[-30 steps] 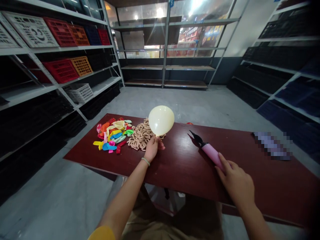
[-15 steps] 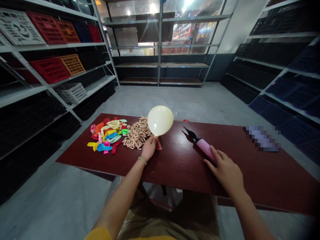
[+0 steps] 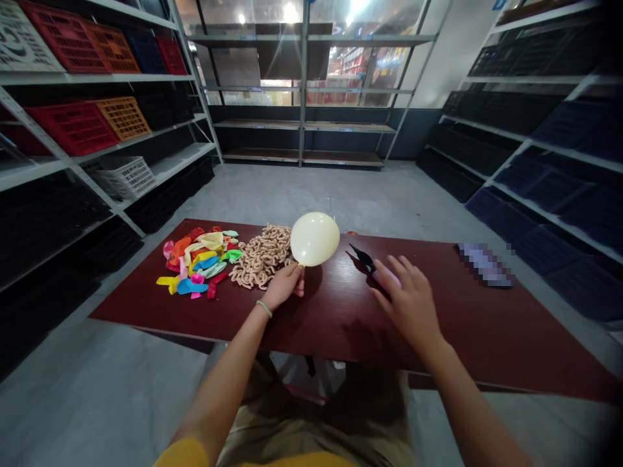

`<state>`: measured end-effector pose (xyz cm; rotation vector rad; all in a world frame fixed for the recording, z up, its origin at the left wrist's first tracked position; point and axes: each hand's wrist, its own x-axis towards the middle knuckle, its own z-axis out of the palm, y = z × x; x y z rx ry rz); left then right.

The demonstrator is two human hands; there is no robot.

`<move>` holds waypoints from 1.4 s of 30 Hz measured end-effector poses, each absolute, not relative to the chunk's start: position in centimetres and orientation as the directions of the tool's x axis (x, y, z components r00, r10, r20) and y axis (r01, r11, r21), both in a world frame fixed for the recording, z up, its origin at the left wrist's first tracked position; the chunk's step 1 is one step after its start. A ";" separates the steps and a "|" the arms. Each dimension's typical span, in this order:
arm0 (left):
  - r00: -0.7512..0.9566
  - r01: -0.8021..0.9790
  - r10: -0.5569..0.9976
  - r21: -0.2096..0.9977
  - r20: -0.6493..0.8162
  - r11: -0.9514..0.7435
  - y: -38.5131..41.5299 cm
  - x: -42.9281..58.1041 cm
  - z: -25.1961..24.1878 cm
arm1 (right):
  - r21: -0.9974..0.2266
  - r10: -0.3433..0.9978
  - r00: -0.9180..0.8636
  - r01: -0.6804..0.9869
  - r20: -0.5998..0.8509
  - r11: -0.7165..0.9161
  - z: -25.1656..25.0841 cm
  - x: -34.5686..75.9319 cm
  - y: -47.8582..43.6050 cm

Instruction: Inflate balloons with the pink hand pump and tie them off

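My left hand (image 3: 286,285) pinches the neck of a blown-up pale yellow balloon (image 3: 315,239) just above the dark red table (image 3: 341,318). My right hand (image 3: 407,299) hovers with its fingers spread over the pink hand pump (image 3: 374,267), whose black nozzle pokes out toward the balloon; most of the pump is hidden by the hand. To the left of my left hand lie a heap of tan loop-shaped pieces (image 3: 260,255) and a pile of flat balloons in several colours (image 3: 197,261).
A blurred-out object (image 3: 484,264) lies at the table's far right. Metal shelving (image 3: 121,139) with red, orange and white crates lines the left wall, dark crates fill shelves on the right (image 3: 535,149), and more racks stand at the back.
My right hand has let go of the pump's rear and slid left, fingers spreading over the pump toward the balloon. The left hand keeps holding the balloon; the view has shifted slightly.
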<state>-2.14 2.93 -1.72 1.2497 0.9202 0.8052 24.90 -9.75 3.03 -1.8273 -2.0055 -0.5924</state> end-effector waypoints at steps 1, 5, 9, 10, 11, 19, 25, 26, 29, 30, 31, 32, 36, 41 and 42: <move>0.468 0.004 0.871 0.985 -0.152 0.170 2.8 -2.3 -1.3 | 0.083 0.836 -0.182 0.983 0.518 0.162 3.8 23.7 -9.0; 0.570 0.062 0.806 0.986 -0.162 0.155 1.9 -3.0 0.7 | 0.165 0.754 -0.499 0.863 0.426 0.478 5.6 18.5 -6.0; 0.590 0.128 0.782 0.980 -0.198 0.151 0.3 -4.0 1.5 | 0.192 0.682 -0.609 0.786 0.405 0.588 5.1 14.9 -4.0; 0.594 0.128 0.777 0.978 -0.208 0.164 0.0 -4.3 1.5 | 0.190 0.671 -0.618 0.777 0.409 0.600 4.7 14.5 -3.6; 0.597 0.125 0.772 0.976 -0.219 0.180 -0.3 -4.6 1.5 | 0.183 0.664 -0.625 0.770 0.410 0.611 4.4 14.3 -3.4; 0.602 0.170 0.749 0.961 -0.276 0.217 -1.1 -5.9 1.1 | 0.115 0.753 -0.570 0.816 0.329 0.567 3.2 13.8 -3.7; 0.583 0.210 0.762 0.958 -0.281 0.193 -1.0 -6.8 1.2 | 0.105 0.749 -0.583 0.806 0.313 0.583 3.4 13.1 -3.7; 0.584 0.207 0.762 0.959 -0.280 0.194 -0.9 -7.0 1.1 | 0.106 0.739 -0.594 0.797 0.319 0.595 3.4 13.1 -3.6; 0.589 0.192 0.755 0.957 -0.288 0.215 -0.8 -7.4 0.6 | 0.124 0.712 -0.620 0.776 0.330 0.618 3.2 13.0 -3.4; 0.590 0.186 0.752 0.956 -0.294 0.227 -0.8 -7.5 0.4 | 0.134 0.702 -0.631 0.767 0.330 0.627 3.2 12.9 -3.3; 0.591 0.179 0.749 0.954 -0.299 0.240 -0.7 -7.6 0.2 | 0.144 0.690 -0.645 0.756 0.328 0.638 3.1 12.9 -3.3; 0.591 0.172 0.747 0.952 -0.305 0.253 -0.8 -7.6 0.1 | 0.152 0.679 -0.658 0.745 0.324 0.649 3.0 12.9 -3.3; 0.587 0.128 0.733 0.934 -0.343 0.334 -0.9 -7.6 0.3 | 0.150 0.644 -0.690 0.712 0.331 0.686 2.5 12.8 -3.3; 0.614 0.053 0.697 0.901 -0.370 0.431 -1.1 -7.6 0.7 | 0.111 0.616 -0.665 0.712 0.423 0.693 2.5 12.8 -3.2; 0.599 0.021 0.723 0.909 -0.344 0.416 -1.1 -7.6 0.8 | 0.100 0.619 -0.647 0.723 0.445 0.683 2.7 12.9 -3.0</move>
